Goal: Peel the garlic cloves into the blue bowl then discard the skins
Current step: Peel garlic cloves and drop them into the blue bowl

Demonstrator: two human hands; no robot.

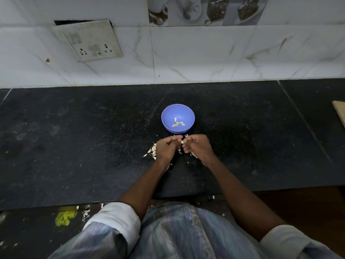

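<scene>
far left, on the floor below the bench edge: a yellow scrap (65, 218) with white flecks beside it. on the wall up left: a grubby switch and socket plate (89, 39), tilted, set in white marbled tiles (186, 53). across the whole middle: a black speckled bench (74, 137).

left of the hands, on the bench: a small heap of garlic skins (152, 150), pale and papery, just beside the left hand (167, 148). left hand curled, thumb and fingers pinching a garlic clove (182, 141). right hand (197, 145) likewise curled, fingertips on the same clove from the other side. both hands together, near touching, clamped on that one clove, low over the bench. more skin bits (194, 155) peeping out under and beside the right hand.

just beyond the hands, toward the wall: the blue bowl (178, 111), upright on the bench, apart from the fingers. inside, near the bottom: a few peeled cloves (178, 123), loosely grouped.

bottom of view: rolled white cuffs (119, 215) and a pale blue shirt (179, 230).

far right edge: corner of a light wooden board (340, 111), well apart from the bowl.
</scene>
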